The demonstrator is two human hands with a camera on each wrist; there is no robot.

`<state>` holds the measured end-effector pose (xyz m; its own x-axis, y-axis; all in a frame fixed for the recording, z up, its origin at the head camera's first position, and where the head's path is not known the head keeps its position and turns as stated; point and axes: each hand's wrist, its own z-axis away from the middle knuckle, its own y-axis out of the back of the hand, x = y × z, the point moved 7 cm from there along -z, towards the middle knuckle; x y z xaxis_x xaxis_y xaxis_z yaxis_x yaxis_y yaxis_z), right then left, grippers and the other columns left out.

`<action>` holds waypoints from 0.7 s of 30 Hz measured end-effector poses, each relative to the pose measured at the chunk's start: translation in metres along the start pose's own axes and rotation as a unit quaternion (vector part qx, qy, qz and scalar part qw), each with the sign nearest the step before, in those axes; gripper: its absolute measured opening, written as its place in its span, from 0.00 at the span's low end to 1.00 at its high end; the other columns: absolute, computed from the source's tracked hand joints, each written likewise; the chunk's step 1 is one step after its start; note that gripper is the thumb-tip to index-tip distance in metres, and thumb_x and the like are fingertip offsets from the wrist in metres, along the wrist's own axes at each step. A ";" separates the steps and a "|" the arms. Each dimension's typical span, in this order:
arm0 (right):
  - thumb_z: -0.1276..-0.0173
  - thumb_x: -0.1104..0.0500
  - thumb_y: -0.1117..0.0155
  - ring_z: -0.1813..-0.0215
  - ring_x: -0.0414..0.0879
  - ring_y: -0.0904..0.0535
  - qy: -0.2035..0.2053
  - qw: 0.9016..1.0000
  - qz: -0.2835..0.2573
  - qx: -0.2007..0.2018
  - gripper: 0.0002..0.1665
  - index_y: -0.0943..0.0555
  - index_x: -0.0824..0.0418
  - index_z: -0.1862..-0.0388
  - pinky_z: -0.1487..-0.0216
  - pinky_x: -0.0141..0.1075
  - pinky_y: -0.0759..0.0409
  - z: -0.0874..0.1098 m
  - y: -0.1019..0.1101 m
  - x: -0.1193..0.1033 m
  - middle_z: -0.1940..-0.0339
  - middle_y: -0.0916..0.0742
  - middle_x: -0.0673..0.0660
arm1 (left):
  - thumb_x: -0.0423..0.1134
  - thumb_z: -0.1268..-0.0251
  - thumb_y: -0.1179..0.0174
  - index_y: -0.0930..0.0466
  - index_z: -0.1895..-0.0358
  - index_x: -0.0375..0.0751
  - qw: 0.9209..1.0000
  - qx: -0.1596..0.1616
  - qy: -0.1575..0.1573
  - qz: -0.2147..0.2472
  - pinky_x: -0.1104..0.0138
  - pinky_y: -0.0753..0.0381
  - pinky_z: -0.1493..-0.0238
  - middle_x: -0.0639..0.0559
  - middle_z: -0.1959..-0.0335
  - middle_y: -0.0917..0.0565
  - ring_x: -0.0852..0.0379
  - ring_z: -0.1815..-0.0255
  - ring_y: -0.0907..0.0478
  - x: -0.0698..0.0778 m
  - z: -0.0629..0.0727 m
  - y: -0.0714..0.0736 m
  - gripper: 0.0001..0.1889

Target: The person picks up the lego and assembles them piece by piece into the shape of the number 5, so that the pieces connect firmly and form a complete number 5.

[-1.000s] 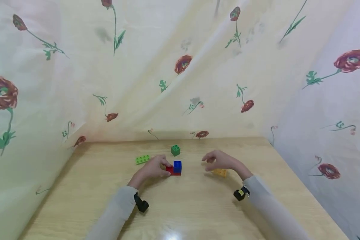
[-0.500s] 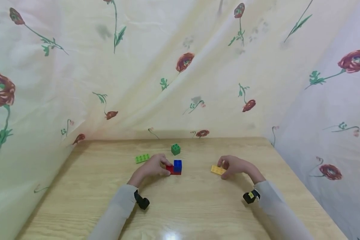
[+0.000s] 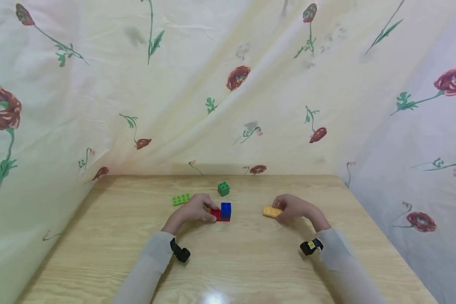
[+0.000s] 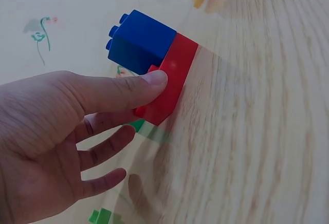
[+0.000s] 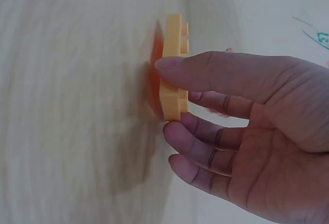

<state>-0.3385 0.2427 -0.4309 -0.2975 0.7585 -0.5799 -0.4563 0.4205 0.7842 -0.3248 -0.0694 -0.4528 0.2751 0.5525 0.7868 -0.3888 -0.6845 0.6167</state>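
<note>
My left hand [image 3: 194,208] pinches a red brick [image 4: 177,75] between thumb and fingers at its left end, on the table. A taller blue brick [image 3: 226,210] is stacked on the red brick's right end. On the right, my right hand [image 3: 294,207] pinches a flat yellow brick [image 5: 172,95], thumb on its near side. In the right wrist view a gap with a shadow shows between the yellow brick and the tabletop, so it looks slightly raised. Its far-side fingertips are partly hidden behind the brick.
A dark green brick [image 3: 223,188] stands behind the red and blue stack. A flat light green brick [image 3: 180,199] lies behind my left hand. The wooden table [image 3: 228,261] ends at a flowered cloth [image 3: 190,84] at the back and sides.
My right hand came down over the yellow brick, took hold of it and shifted it a little left. The left hand keeps its grip on the red brick.
</note>
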 end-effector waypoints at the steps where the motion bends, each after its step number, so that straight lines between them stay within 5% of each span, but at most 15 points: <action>1: 0.42 0.64 0.24 0.62 0.46 0.26 0.011 1.000 -0.003 0.007 0.16 0.17 0.62 0.56 0.62 0.37 0.26 -0.002 0.001 -0.004 0.64 0.18 0.56 | 0.36 0.46 0.22 0.09 0.54 0.44 1.000 0.000 0.000 0.001 0.64 0.28 0.55 0.53 0.63 0.20 0.56 0.58 0.27 -0.001 0.000 0.000 0.15; 8: 0.35 0.60 0.27 0.57 0.46 0.22 0.104 0.993 -0.029 0.057 0.19 0.16 0.65 0.46 0.55 0.35 0.21 -0.019 0.008 -0.056 0.59 0.15 0.57 | 0.36 0.48 0.21 0.08 0.54 0.44 1.000 0.001 -0.001 0.009 0.64 0.28 0.56 0.52 0.63 0.20 0.55 0.59 0.27 -0.003 0.000 0.002 0.15; 15: 0.34 0.56 0.26 0.54 0.45 0.20 0.151 0.984 -0.063 0.077 0.21 0.16 0.58 0.43 0.50 0.40 0.19 -0.039 -0.004 -0.103 0.57 0.14 0.55 | 0.37 0.49 0.21 0.08 0.54 0.44 1.000 -0.002 0.000 -0.001 0.64 0.30 0.58 0.52 0.64 0.19 0.55 0.60 0.28 -0.006 -0.002 0.002 0.16; 21: 0.33 0.58 0.27 0.53 0.47 0.20 0.177 0.977 -0.092 0.081 0.21 0.15 0.59 0.42 0.46 0.48 0.18 -0.052 -0.020 -0.122 0.54 0.12 0.57 | 0.39 0.47 0.21 0.09 0.53 0.45 1.000 -0.003 -0.009 -0.008 0.64 0.28 0.56 0.54 0.62 0.17 0.56 0.60 0.26 -0.004 -0.003 0.003 0.16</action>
<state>-0.3368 0.1160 -0.3877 -0.5081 0.4552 -0.7312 -0.3986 0.6282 0.6682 -0.3302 -0.0722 -0.4545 0.2971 0.5550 0.7770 -0.3894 -0.6726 0.6293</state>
